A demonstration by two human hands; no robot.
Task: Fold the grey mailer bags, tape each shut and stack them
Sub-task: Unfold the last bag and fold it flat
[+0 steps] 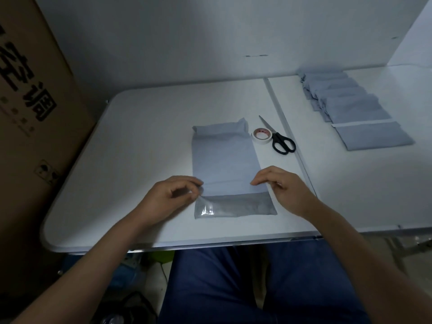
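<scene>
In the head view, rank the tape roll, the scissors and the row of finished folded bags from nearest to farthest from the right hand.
From the right hand:
1. Tape roll, just beyond the hand, beside the mailer bag's far right corner.
2. Scissors, touching the roll's right side; handles nearly as close, so a narrow call.
3. Row of folded bags, far right of the table.

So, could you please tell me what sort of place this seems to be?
Probably a makeshift packing station: a white folding table with grey mailer bags, a tape roll, scissors, and a large cardboard box beside it.
</scene>
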